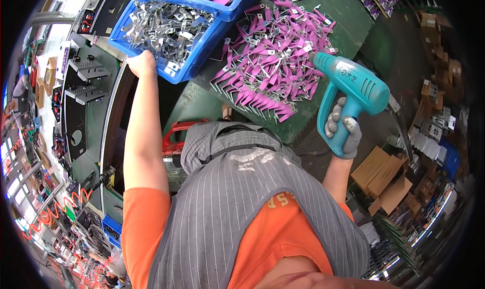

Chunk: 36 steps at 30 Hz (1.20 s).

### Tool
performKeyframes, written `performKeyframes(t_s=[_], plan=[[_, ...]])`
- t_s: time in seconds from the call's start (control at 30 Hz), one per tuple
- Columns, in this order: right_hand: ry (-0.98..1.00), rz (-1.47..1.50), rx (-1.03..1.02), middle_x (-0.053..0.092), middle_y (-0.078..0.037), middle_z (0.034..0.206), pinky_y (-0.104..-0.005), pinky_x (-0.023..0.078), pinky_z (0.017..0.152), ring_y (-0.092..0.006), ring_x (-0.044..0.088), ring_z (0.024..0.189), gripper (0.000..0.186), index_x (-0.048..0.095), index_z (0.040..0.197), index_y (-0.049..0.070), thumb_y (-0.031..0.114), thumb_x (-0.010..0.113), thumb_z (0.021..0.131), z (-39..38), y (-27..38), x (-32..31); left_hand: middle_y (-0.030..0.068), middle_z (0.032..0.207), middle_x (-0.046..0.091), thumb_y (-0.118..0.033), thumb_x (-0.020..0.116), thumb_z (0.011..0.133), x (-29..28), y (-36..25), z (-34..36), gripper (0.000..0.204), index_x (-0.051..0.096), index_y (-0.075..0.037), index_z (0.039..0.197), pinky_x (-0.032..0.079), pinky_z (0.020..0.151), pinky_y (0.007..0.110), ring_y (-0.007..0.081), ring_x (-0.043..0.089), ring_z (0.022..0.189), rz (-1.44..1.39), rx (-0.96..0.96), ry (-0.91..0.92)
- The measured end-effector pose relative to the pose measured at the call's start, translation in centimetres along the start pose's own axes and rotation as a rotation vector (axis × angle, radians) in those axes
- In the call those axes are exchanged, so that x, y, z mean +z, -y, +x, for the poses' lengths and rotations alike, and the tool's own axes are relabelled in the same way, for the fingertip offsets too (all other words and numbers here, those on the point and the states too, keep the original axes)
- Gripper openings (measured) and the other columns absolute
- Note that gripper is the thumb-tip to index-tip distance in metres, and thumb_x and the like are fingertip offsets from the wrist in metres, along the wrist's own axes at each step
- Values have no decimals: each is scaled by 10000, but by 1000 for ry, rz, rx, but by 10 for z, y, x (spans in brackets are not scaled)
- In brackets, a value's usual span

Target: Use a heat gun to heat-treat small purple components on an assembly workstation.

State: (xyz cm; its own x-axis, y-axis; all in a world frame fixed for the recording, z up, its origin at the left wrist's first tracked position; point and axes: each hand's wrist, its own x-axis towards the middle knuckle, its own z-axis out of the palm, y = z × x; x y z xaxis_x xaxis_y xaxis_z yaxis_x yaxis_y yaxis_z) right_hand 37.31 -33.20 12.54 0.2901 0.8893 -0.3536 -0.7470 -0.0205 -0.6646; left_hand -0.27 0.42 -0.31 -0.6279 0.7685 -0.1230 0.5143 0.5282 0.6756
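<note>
My right hand (345,127), in a grey-coated glove, is wrapped round the handle of a teal heat gun (361,84). Its nozzle points left toward a pile of metal strips with pink sleeves (280,51) on the green tabletop (348,11). Along the pile's near side, several strips lie in a neat row with their bent bare ends toward me. My bare left hand (142,64) is closed at the near left edge of a blue bin (174,77); its fingertips are hidden. Loose bare metal pieces (169,29) fill that bin.
Another blue bin (237,9) with pink-sleeved pieces sits at the far side, overlapping the first. A red stool-like object (174,142) stands below the table. Cardboard boxes (379,170) are on the right; a workbench with black panels (76,125) runs along the left.
</note>
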Motion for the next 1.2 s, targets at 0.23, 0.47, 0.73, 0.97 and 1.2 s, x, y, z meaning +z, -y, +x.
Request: performKeyframes(t_s=[0.23, 0.47, 0.73, 0.97, 1.2], plan=[[-47, 22, 22, 556, -55, 825, -257, 495, 483, -135, 559, 609, 454, 457, 1153, 33, 117, 578, 724, -12, -6, 0, 224, 938, 629, -121, 554, 624, 7, 7, 6, 345, 592, 67, 911, 461, 818, 373, 337, 610, 887, -9, 77, -120], [-72, 4, 9, 565, -67, 805, -267, 493, 458, -145, 556, 582, 463, 466, 1143, 26, 122, 585, 706, -22, -4, 3, 228, 901, 636, -124, 542, 627, 0, -1, -3, 299, 608, 70, 844, 466, 805, 390, 345, 616, 862, 11, 142, -91], [-13, -27, 63, 536, -57, 836, -251, 497, 493, -130, 547, 630, 500, 413, 1195, 31, 145, 576, 736, -26, -5, -1, 240, 923, 628, -137, 547, 633, -4, -6, -8, 330, 598, 84, 874, 466, 810, 390, 350, 612, 876, 17, 163, -69], [-14, -20, 79, 544, -50, 849, -251, 497, 506, -130, 548, 639, 504, 413, 1203, 39, 152, 580, 741, -27, -9, -3, 253, 977, 604, -96, 536, 664, -8, -14, -13, 357, 545, 73, 978, 447, 846, 391, 361, 591, 928, 52, 105, -22], [-54, -2, -3, 557, -56, 806, -259, 489, 474, -140, 553, 591, 453, 463, 1142, 41, 110, 566, 707, -14, -9, 1, 252, 966, 607, -90, 523, 667, -4, -8, -10, 348, 551, 73, 973, 450, 842, 393, 368, 593, 916, 25, 133, -20]])
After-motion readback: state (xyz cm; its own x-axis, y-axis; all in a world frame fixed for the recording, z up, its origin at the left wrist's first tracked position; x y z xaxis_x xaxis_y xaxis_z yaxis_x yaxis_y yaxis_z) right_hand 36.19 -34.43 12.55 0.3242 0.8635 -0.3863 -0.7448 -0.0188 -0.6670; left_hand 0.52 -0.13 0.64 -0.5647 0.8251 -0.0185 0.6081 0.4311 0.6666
